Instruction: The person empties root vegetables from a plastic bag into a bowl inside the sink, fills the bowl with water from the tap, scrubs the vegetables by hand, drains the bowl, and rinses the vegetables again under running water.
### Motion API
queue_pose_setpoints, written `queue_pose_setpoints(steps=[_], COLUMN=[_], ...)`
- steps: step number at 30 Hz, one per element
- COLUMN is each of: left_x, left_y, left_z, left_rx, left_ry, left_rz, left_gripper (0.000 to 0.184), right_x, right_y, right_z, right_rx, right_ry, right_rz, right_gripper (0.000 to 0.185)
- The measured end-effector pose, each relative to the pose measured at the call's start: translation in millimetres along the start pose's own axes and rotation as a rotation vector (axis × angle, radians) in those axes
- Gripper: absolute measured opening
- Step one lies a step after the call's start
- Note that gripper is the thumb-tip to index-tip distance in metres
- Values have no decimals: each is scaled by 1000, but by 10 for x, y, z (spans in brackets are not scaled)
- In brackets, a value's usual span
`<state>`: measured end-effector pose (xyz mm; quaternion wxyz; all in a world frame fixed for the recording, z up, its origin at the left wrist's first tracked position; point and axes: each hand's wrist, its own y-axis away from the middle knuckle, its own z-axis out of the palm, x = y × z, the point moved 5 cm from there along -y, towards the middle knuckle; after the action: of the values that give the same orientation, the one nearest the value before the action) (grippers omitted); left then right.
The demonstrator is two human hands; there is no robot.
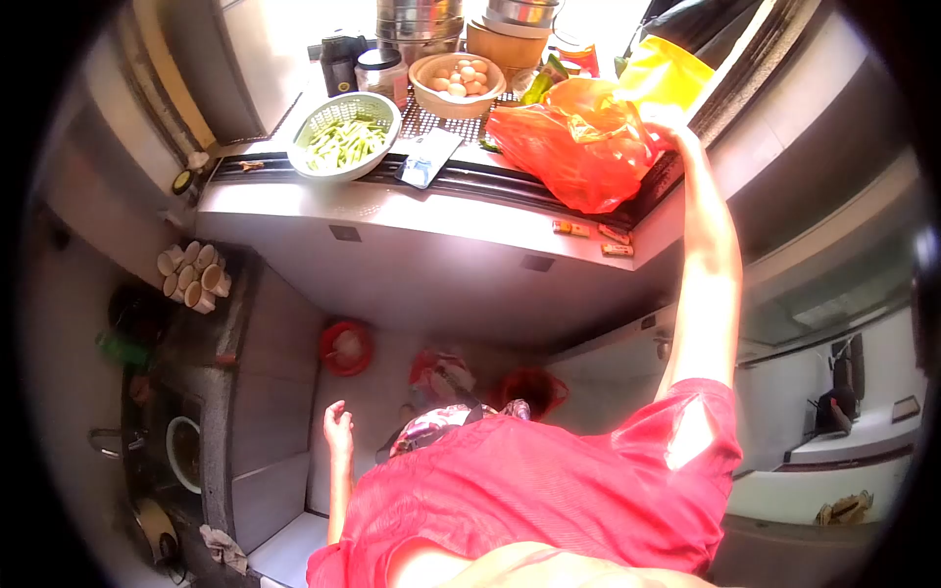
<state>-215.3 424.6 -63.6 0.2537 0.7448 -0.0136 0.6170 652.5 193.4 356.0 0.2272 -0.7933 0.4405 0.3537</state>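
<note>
My right arm stretches up to the window ledge, where my right hand (665, 135) grips the edge of a red plastic bag (578, 147). Glare washes out the fingers. A yellow bag or packet (667, 76) lies right behind that hand. My left hand (338, 426) hangs low at my left side, fingers loosely bent and apart, holding nothing. Left of the red bag are a pale pouch (429, 159), a colander (299, 137) of cut green vegetable pieces (347, 143), and a bowl (431, 98) with several brown eggs (461, 78).
Behind the colander stand a lidded jar (380, 76), a dark container (341, 67) and steel pots (420, 24). Small wrapped packets (571, 228) lie on the sill. Several white cups (193, 276) stand on the left counter by a sink. Red basins (346, 348) sit on the floor.
</note>
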Motion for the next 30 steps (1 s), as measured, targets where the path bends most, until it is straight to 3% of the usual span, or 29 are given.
queue_pose_setpoints(steps=[3,5,6,8,9,11,12,14,18,21,25,28,29,30], left_x=[43,72,71,56,50,20,-2,-100,-94,-76,-74,-47,-42,-26], left_y=[-76,-100,-100,-70,-38,52,65,109,226,222,129,60,39,38], left_z=[90,116,116,113,95,82,72,17,4,35,126,254,308,355], left_rx=[-27,-33,-36,-43,-40,-30,-23,-36,-48,-52,-83,-100,-118,-142], left_ry=[-4,-48,-51,-85,-87,-68,-64,-66,-76,-54,-39,-62,-76,-59], left_rz=[-5,15,12,5,1,-67,-67,-100,-122,-118,-88,-114,-129,-125], left_gripper=[32,32,32,31,31,31,31,30,29,28,26,26,26,26], right_x=[-383,-734,-684,-764,-1073,-759,-481,-180,-176,-530,-1314,-1839,-2061,-2027], right_y=[195,427,374,481,844,675,616,721,820,866,927,1133,1191,1156], right_z=[7,6,23,231,369,559,565,741,828,692,496,437,574,733], right_rx=[84,472,426,638,663,408,733,735,149,-96,59,441,317,332], right_ry=[272,655,720,1109,1176,1311,545,305,662,845,1040,925,962,890], right_rz=[-24,-357,-253,-622,-674,-288,-350,-285,-164,-177,-300,-448,-515,-736], right_gripper=[27,25,38,27,29,31,31,31,33,36,40,42,39,36])
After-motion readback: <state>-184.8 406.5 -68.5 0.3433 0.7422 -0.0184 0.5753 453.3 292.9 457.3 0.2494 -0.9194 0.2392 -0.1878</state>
